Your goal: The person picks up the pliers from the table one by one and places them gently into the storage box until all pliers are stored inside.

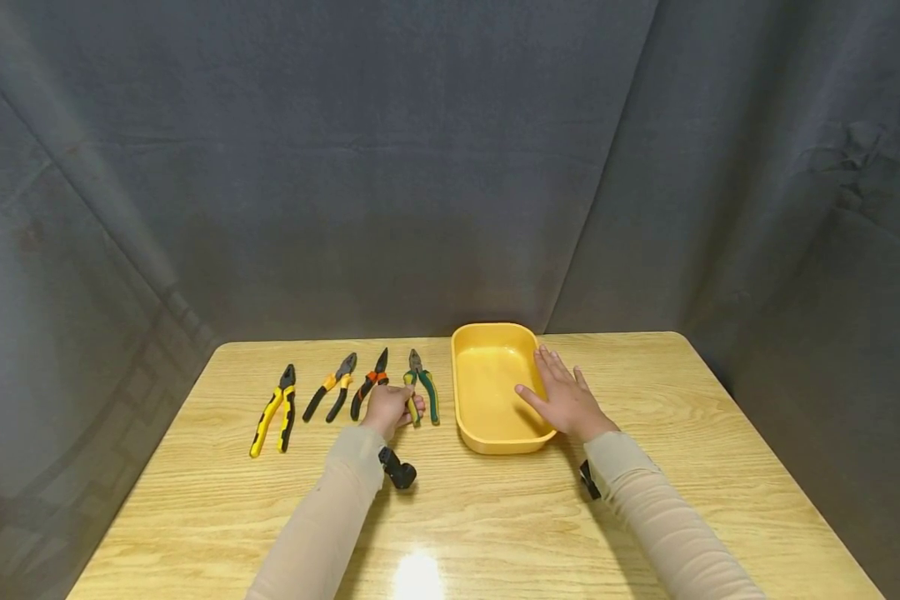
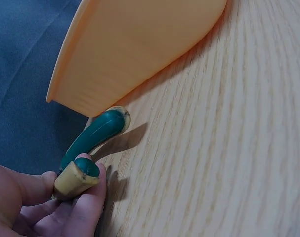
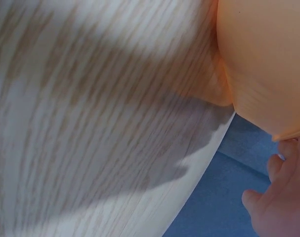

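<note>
My left hand [image 1: 392,408] pinches one handle of the green-and-yellow pliers [image 1: 431,398] between thumb and fingers; their jaws point toward the back of the table. In the left wrist view the gripped handle end [image 2: 76,178] pokes out past the fingertips, while the second green handle [image 2: 101,129] stands apart from the hand. To the right is an orange-yellow plastic tray [image 1: 495,446] with nothing in it. My right hand [image 1: 570,404] lies over the tray's right rim with fingers straight and spread, the thumb reaching over the inside.
Left of the left hand lie orange-and-black long-nose pliers [image 1: 368,390], black-and-orange pliers [image 1: 333,392] and yellow-and-black pliers [image 1: 276,412], in a row on the wooden table [image 1: 495,525]. A grey curtain [image 1: 390,183] hangs behind the table's back edge.
</note>
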A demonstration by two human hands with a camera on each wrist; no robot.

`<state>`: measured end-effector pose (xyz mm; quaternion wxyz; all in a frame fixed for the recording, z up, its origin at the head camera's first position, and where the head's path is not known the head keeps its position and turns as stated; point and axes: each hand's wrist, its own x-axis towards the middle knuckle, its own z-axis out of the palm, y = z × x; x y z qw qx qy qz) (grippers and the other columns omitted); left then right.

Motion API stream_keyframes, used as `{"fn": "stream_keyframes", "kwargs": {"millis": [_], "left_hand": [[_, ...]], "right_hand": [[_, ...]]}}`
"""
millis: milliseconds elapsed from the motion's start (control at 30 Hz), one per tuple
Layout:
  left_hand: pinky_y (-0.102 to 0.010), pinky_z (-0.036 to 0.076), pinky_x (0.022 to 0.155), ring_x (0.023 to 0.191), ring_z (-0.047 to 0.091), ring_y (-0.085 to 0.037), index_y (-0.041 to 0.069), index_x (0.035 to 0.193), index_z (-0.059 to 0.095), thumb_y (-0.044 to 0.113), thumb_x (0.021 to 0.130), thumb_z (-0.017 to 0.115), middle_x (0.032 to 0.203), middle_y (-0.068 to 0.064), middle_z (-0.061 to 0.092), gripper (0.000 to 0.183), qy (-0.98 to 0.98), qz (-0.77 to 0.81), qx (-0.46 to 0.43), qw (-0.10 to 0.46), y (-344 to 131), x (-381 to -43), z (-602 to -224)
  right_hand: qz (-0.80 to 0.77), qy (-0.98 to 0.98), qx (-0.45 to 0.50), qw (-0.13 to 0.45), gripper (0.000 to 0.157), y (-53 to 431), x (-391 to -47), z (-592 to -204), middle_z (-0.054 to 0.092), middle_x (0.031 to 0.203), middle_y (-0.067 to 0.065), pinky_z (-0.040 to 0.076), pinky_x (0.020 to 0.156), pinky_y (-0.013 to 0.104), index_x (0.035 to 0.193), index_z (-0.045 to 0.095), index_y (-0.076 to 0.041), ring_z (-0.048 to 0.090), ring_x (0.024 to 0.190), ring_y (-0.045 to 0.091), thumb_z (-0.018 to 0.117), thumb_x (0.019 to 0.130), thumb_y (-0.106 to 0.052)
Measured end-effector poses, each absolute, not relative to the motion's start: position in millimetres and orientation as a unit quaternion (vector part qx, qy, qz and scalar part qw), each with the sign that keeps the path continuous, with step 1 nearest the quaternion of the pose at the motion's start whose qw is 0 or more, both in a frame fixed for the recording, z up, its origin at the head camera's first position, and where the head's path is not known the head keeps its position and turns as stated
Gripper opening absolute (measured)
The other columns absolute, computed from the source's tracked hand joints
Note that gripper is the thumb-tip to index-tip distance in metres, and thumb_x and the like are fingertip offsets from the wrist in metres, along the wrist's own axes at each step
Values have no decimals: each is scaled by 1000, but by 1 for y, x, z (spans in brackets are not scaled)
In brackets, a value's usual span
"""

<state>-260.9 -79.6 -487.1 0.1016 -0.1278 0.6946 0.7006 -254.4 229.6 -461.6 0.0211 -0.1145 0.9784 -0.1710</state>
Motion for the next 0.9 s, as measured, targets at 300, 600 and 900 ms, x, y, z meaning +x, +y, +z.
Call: {"fn": "stream_keyframes", "kwargs": {"millis": [300, 600, 900], "left_hand": [[-25, 60, 69, 73, 72, -14, -18, 125, 59, 13, 109, 48, 92, -18, 72, 37, 685, 710, -127, 106, -80, -260, -488], [-19, 56, 59, 69, 71, -13, -17, 121, 62, 14, 109, 48, 85, -14, 71, 36, 678, 718, -117, 110, -81, -261, -485], [-17, 52, 56, 69, 68, -10, -15, 128, 59, 17, 109, 48, 84, -9, 70, 39, 672, 724, -103, 116, -80, -263, -479]], "right_hand": [[-176, 977, -115, 22, 84, 230, -256, -466, 6, 168, 18, 5, 120, 64, 161, 10, 1, 7, 155, 37, 41, 105, -54], [-175, 978, -114, 25, 85, 231, -256, -466, 6, 168, 18, 4, 121, 63, 161, 9, 1, 6, 155, 35, 40, 106, -55], [-179, 977, -113, 26, 85, 230, -255, -464, 4, 169, 17, 2, 121, 62, 161, 8, 0, 4, 155, 34, 40, 105, -56]]}}
